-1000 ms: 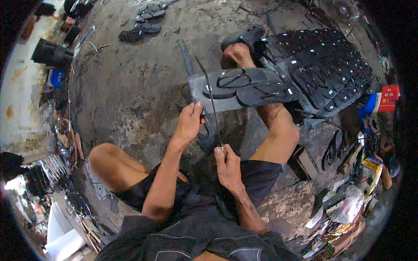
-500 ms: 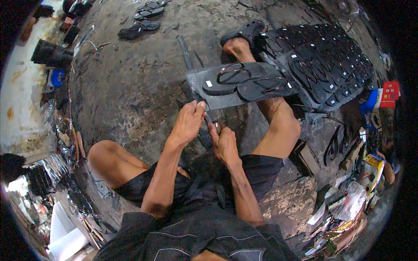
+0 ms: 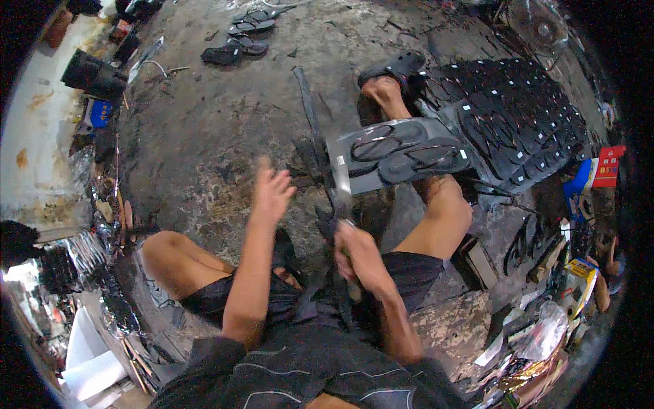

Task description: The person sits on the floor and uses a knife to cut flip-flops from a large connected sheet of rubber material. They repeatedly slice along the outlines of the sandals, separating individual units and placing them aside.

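Head view: right hand (image 3: 357,249) gripping knife (image 3: 340,183).

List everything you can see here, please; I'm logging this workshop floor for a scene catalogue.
grey rubber sheet with sandal-sole outlines: one, grey with black outlines, on the floor ahead of the person
long flat metal blade: one, silvery, standing over the sheet's left end
stack of black cut sandal soles: one large pile, black, right of the sheet
black sandals: several, black, far floor at top
rough concrete floor: one, grey-brown
clutter of packets and wrappers: many, mixed colours, lower right
left hand: one, open, raised beside the blade, touching nothing
right hand: one, grip closed on the blade's lower end
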A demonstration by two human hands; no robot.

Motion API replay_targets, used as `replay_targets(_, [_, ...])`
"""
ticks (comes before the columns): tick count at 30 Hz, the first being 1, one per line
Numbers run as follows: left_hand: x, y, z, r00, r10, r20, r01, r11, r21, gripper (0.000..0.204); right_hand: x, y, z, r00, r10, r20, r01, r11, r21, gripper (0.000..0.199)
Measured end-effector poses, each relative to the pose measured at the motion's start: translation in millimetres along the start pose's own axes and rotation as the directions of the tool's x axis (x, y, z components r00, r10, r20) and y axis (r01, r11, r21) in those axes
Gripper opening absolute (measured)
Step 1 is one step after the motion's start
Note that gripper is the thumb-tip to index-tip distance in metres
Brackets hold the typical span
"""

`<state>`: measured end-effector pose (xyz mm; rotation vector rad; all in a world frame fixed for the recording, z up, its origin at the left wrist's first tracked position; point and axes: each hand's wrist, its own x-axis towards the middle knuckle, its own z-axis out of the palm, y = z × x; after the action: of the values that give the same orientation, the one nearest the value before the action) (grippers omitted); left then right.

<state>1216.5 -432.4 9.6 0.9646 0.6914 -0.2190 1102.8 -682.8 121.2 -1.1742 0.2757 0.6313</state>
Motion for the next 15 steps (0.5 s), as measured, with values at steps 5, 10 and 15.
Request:
replay_targets(5, [35.0,-87.9,89.8,0.910,-0.385,0.155,0.283,0.848,0.447,0.106,-158.2,10.0,-116.1,0.555,0.032,-0.831,0.288,0.930,0.228,0.043])
replay_targets(10, [50.8,-84.7,97.9,0.779,-0.468,0.417,0.373,0.881,0.290,0.055,-194.6,5.3,-163.0,0.296,-0.112,-0.948,0.461,0.886,0.040,0.039])
replay_targets(15, [-20.8,-35.4,170.2,0.907,-0.286,0.309,0.189,0.932,0.308,0.040,-102.3,-5.8,-138.6,0.426,-0.210,-0.880,0.520,0.853,0.048,0.043])
